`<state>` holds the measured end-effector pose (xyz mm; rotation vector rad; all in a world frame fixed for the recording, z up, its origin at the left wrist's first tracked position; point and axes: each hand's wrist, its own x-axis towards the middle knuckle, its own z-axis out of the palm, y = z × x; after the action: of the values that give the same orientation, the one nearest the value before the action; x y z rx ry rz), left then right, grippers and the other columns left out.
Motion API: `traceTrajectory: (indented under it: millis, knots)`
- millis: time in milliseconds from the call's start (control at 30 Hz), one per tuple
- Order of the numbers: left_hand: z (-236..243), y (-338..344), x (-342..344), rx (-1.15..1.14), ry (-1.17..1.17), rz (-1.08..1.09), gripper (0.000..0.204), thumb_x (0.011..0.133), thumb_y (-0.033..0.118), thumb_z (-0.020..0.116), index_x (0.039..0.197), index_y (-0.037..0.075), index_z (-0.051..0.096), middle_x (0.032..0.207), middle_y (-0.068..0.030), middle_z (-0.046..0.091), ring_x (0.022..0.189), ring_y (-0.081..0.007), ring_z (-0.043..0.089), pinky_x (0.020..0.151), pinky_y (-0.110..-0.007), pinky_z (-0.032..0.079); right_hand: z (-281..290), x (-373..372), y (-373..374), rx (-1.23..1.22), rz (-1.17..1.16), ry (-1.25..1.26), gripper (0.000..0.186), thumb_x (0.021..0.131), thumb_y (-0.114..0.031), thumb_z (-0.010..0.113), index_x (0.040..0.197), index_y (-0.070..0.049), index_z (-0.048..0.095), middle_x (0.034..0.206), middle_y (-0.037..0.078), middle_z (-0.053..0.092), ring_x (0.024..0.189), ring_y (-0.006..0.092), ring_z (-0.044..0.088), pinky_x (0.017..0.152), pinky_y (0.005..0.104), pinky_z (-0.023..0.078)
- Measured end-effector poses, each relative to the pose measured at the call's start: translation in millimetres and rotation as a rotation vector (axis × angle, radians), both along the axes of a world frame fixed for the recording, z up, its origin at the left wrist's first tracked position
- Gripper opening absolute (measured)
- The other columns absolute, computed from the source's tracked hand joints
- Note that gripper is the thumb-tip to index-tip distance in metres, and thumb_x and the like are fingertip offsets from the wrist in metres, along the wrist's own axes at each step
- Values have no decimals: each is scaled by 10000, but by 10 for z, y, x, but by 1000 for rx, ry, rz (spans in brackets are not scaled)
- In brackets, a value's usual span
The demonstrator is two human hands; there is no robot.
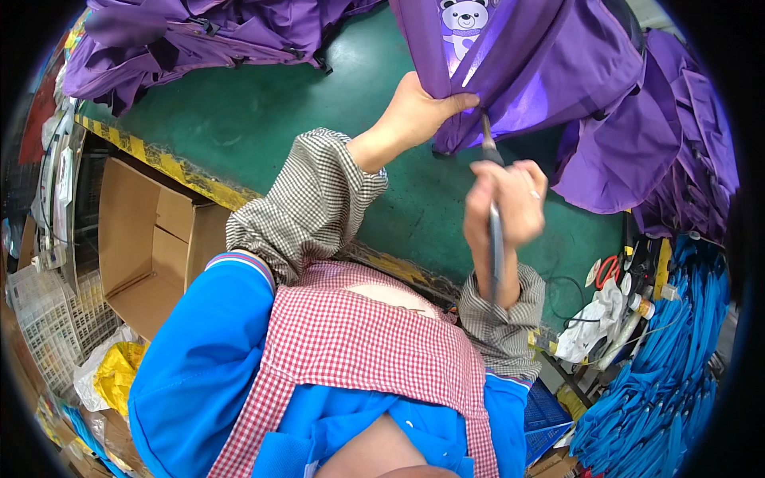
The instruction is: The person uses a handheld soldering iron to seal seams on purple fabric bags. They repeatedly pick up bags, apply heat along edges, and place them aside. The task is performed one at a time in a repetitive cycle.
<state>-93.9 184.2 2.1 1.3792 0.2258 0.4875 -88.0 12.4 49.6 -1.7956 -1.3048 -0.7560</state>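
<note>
I am pinching the lower edge of the purple bag (518,72) with my left hand (418,111), its fingers closed tight on a fold of the fabric just below the bear print (462,24). The bag is hanging above the green table (263,119), at its far side. My right hand (506,203) is sitting just below the bag's edge, fingers wrapped around a slim metal tool (494,231) whose tip is pointing up into the seam beside my left thumb. I judge that I am working on that seam, trimming or picking at it. The next move is calling for a steady left grip that keeps the fabric taut and a small, careful push of the tip. More purple bags (199,36) are lying to the left of the held one.
</note>
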Motion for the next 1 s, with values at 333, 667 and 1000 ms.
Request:
traceTrajectory:
  millis: [333, 667, 1000]
  knots:
    - [355, 316, -196, 216, -213, 248, 514, 734, 61, 732, 1140, 4, 423, 948, -114, 652, 909, -216, 654, 794, -342, 534, 10, 974, 435, 178, -235, -156, 340, 822, 10, 609, 1109, -31, 432, 1412, 314, 378, 1245, 426, 478, 1022, 399, 398]
    - [435, 282, 100, 600, 10, 124, 272, 713, 245, 754, 910, 68, 695, 745, -100, 681, 642, -224, 642, 630, -326, 512, 62, 129, 42, 272, -40, 119, 453, 968, -420, 496, 1033, 26, 548, 861, 141, 617, 697, 226, 526, 737, 362, 453]
    - [420, 250, 243, 508, 55, 88, 238, 697, 203, 746, 835, 22, 675, 653, -76, 648, 577, -153, 608, 563, -303, 480, -327, 108, 62, 159, 97, 0, 114, 824, -125, 562, 883, -66, 640, 625, 40, 503, 532, 182, 471, 763, 388, 437]
